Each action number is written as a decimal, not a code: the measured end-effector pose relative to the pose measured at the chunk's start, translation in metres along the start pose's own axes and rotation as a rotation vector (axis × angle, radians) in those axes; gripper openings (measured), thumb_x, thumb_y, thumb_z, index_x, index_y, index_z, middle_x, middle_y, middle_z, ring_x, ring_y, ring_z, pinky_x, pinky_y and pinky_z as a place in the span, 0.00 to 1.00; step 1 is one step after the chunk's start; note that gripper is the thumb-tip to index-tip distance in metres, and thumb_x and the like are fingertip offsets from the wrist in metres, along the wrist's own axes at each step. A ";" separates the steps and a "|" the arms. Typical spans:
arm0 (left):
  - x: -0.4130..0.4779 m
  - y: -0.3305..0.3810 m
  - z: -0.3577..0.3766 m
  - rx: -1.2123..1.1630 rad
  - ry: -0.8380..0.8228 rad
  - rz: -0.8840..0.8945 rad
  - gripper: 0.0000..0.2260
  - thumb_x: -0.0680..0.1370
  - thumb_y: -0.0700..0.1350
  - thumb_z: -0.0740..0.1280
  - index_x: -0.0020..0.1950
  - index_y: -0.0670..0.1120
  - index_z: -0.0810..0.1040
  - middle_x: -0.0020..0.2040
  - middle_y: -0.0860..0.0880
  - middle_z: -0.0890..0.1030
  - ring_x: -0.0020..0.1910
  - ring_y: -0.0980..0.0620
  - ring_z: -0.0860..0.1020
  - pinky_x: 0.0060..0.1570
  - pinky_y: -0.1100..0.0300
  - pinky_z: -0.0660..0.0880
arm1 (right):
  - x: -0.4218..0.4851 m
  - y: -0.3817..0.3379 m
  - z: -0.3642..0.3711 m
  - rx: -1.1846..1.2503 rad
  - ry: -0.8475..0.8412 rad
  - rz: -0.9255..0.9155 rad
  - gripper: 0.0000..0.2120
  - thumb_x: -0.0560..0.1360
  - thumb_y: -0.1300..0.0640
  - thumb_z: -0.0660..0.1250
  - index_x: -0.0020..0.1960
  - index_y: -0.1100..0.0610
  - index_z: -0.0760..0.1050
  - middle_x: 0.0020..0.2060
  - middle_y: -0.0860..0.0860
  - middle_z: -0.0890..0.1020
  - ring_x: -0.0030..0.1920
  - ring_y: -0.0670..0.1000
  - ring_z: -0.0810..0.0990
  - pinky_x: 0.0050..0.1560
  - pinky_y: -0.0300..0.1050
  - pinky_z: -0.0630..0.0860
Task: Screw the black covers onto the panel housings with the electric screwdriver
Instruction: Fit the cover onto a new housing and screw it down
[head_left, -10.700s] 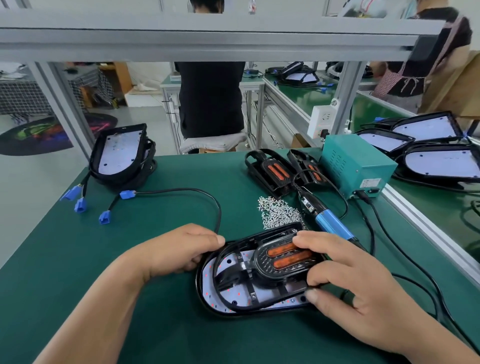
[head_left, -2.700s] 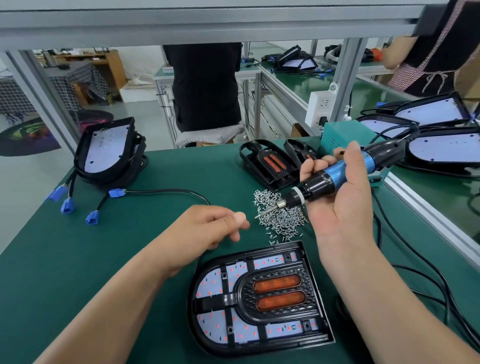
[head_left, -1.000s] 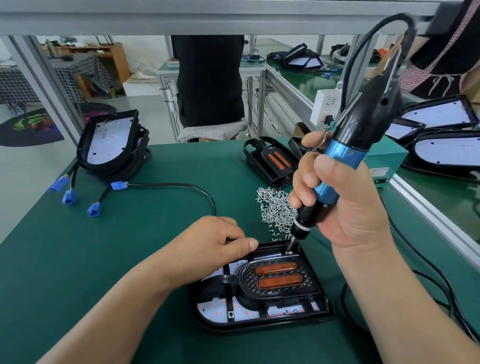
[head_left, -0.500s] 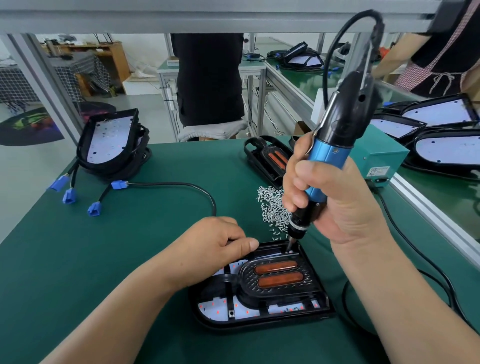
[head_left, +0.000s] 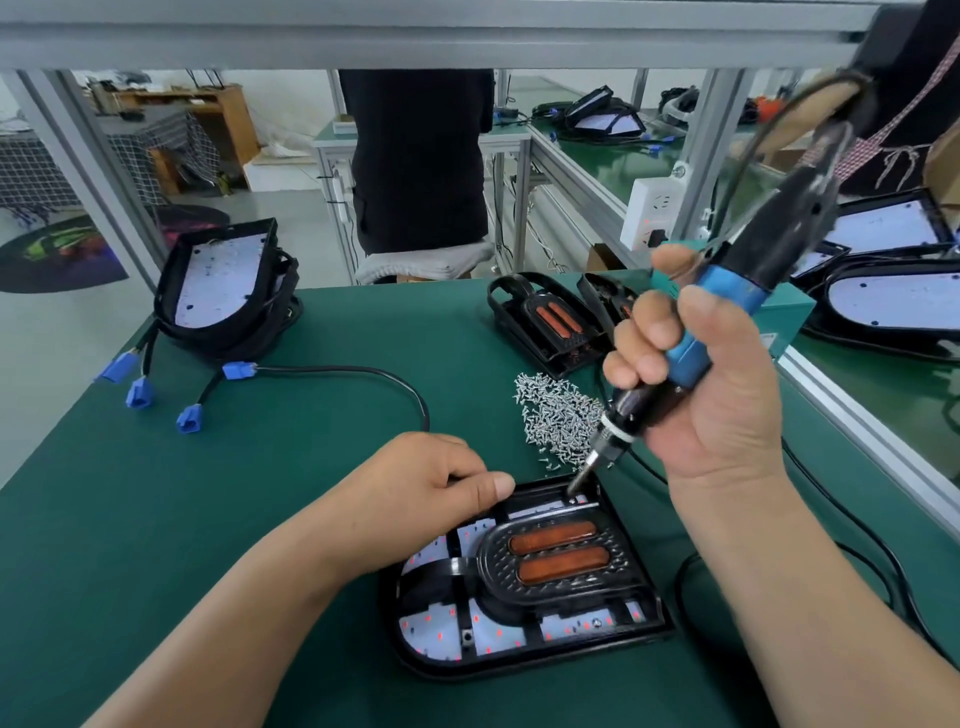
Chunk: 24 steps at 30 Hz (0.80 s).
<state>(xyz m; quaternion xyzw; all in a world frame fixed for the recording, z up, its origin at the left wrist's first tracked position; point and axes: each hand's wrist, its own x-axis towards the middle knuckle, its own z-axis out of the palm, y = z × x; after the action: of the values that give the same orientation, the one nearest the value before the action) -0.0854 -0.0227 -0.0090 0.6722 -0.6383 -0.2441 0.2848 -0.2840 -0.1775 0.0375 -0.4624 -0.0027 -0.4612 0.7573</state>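
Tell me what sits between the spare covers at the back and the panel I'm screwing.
A pile of loose screws on the green mat, between spare covers and panel, in the head view.

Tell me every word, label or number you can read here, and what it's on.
No text here is legible.
Green power box: the print on its white sticker is too small and blurred to read.
White socket box: markings too blurred to read.
Floor mat: colourful graphic, no readable letters.
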 end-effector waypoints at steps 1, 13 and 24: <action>-0.002 0.000 -0.001 -0.011 -0.005 -0.004 0.25 0.82 0.59 0.69 0.35 0.43 0.69 0.36 0.50 0.71 0.33 0.58 0.68 0.38 0.53 0.70 | 0.000 0.000 0.000 0.020 0.058 -0.012 0.10 0.79 0.56 0.70 0.59 0.53 0.76 0.35 0.47 0.72 0.30 0.45 0.70 0.35 0.41 0.72; 0.006 -0.003 -0.012 -1.141 0.124 -0.453 0.13 0.83 0.26 0.57 0.60 0.29 0.80 0.43 0.43 0.80 0.31 0.55 0.71 0.25 0.67 0.64 | 0.000 0.022 0.003 0.229 0.465 -0.055 0.04 0.80 0.58 0.68 0.53 0.55 0.74 0.36 0.49 0.74 0.32 0.47 0.71 0.37 0.42 0.74; 0.011 0.001 -0.005 -1.082 0.086 -0.366 0.16 0.75 0.55 0.72 0.47 0.42 0.80 0.34 0.50 0.73 0.26 0.58 0.63 0.22 0.68 0.59 | 0.005 0.023 0.009 0.288 0.562 -0.102 0.04 0.79 0.59 0.72 0.49 0.56 0.76 0.37 0.50 0.75 0.33 0.48 0.73 0.39 0.44 0.77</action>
<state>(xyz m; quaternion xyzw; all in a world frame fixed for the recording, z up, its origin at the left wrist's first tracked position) -0.0820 -0.0331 -0.0042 0.5397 -0.2835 -0.5539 0.5670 -0.2611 -0.1714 0.0295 -0.2042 0.1183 -0.6034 0.7617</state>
